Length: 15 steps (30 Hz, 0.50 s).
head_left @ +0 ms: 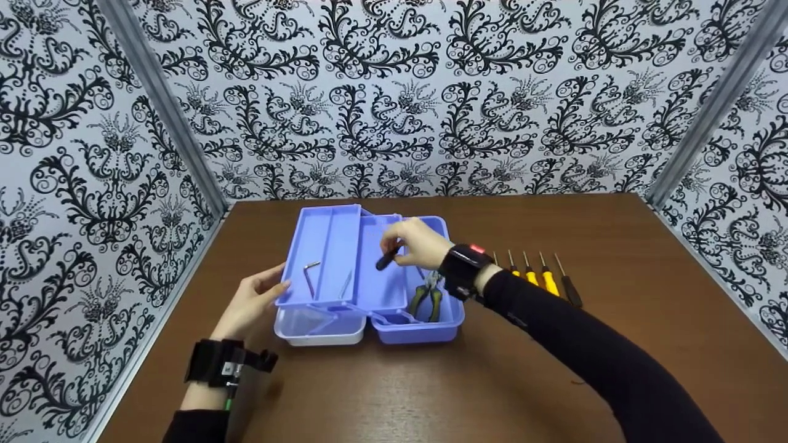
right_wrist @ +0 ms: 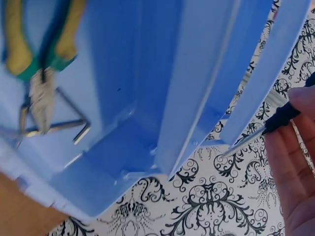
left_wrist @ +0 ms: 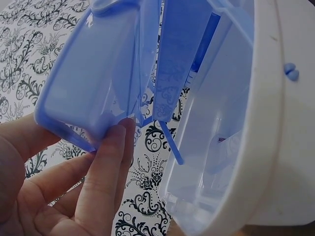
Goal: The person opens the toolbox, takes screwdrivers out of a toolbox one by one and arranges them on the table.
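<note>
A blue plastic toolbox (head_left: pixel 418 334) stands unfolded on the table. My left hand (head_left: pixel 249 301) grips the left edge of its upper tray (head_left: pixel 314 237), thumb on one side and fingers on the other, as the left wrist view shows. That tray holds an L-shaped hex key (head_left: pixel 309 280) and a thin metal piece (head_left: pixel 346 284). Over the inner tray (head_left: pixel 378 289), my right hand (head_left: pixel 418 243) pinches a small screwdriver (right_wrist: pixel 283 117) by its black handle; its metal shaft shows in the right wrist view. Pliers (head_left: pixel 436 304) with green-yellow handles lie in the right bin, with hex keys (right_wrist: pixel 74 125) beside them.
Several yellow-handled screwdrivers (head_left: pixel 550 283) and a dark-handled one (head_left: pixel 572 292) lie in a row on the brown table (head_left: pixel 381 394), right of the box and partly behind the right forearm. Patterned walls (head_left: pixel 431 111) enclose the table at the back and sides.
</note>
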### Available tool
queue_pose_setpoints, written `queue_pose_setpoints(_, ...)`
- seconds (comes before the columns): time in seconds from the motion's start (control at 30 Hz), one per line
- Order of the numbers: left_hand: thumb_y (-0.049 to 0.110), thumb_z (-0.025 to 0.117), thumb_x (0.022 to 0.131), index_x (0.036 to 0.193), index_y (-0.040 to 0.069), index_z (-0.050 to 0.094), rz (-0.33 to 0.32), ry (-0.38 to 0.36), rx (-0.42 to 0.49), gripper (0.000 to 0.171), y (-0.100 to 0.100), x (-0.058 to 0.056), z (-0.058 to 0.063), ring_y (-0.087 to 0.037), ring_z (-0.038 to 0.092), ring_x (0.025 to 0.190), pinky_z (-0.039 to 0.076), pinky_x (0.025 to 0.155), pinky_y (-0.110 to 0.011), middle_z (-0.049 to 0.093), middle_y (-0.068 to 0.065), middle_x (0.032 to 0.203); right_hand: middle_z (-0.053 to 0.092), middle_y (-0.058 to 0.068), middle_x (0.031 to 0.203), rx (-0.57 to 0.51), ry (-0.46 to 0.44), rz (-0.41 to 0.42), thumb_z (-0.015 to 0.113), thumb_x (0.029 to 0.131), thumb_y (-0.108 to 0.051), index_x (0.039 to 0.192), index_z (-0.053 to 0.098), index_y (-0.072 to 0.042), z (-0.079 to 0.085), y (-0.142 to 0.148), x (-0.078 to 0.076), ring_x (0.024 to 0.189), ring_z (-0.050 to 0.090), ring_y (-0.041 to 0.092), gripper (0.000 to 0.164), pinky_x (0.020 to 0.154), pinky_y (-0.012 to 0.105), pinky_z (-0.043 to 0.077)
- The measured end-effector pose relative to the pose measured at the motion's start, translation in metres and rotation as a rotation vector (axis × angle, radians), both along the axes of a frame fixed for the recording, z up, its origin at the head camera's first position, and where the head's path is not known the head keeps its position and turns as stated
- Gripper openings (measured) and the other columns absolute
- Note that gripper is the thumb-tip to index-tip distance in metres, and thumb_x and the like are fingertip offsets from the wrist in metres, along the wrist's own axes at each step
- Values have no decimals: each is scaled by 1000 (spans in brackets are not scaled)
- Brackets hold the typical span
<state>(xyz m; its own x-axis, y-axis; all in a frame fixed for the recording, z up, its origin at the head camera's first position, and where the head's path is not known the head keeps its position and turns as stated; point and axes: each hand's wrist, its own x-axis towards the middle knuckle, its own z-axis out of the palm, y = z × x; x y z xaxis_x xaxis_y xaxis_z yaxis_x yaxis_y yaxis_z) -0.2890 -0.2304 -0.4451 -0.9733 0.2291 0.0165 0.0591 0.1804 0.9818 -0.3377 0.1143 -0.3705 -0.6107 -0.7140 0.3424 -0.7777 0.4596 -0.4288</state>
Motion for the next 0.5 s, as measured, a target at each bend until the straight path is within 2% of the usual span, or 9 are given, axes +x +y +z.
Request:
queue_pose_setpoints(0.13, 15, 59, 100, 149, -3, 37, -1, 6, -12, 57, 0, 0, 0, -10, 70, 92, 58, 85, -25, 50, -31, 141, 70, 12, 87, 30, 81, 73, 68, 73, 12, 86, 68, -1, -1, 17, 6, 84, 67, 26, 18, 82, 35, 58)
queue_pose_setpoints(0.33, 15, 59, 99, 149, -3, 38, -3, 18, -32, 56, -1, -1, 0, -9, 70, 92, 58, 85, -24, 51, -30, 141, 68, 8, 89, 122, 206, 113, 70, 75, 10, 88, 69, -5, -8, 46, 14, 89, 62, 23, 20, 85, 37, 55)
queue_pose_setpoints(0.5, 15, 58, 100, 148, -4, 38, 5, 34, -54, 55, -2, 0, 1, -6, 69, 89, 58, 83, -22, 51, -32, 141, 68, 6, 91, 125, 308, 160, 73, 73, 12, 88, 71, -6, -19, 74, 17, 92, 62, 21, 23, 84, 35, 56)
